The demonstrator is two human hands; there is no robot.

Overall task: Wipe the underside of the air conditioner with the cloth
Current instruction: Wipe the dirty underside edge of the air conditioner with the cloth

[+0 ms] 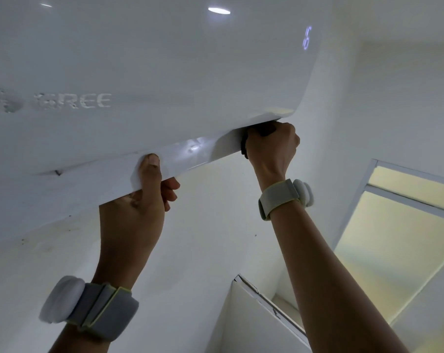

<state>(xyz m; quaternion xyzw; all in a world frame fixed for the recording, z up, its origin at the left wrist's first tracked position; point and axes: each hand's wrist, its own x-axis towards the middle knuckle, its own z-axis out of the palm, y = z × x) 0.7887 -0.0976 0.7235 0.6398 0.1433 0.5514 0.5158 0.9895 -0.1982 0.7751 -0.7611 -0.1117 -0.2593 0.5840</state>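
Observation:
A white wall-mounted air conditioner (144,72) fills the upper left, with a grey logo on its front and a lit digit display near its right end. My left hand (139,200) grips the bottom flap (180,154), thumb on its front and fingers curled behind. My right hand (272,146) is fisted around a dark cloth (263,130) and pressed up against the unit's underside near its right end. Only a small dark part of the cloth shows between my fingers. Both wrists wear grey bands with white pods.
A white wall (216,238) runs behind and below the unit. A window with a yellowish blind (399,225) sits at the right. The top edge of a white cabinet or door (256,301) rises at the bottom centre, close under my right forearm.

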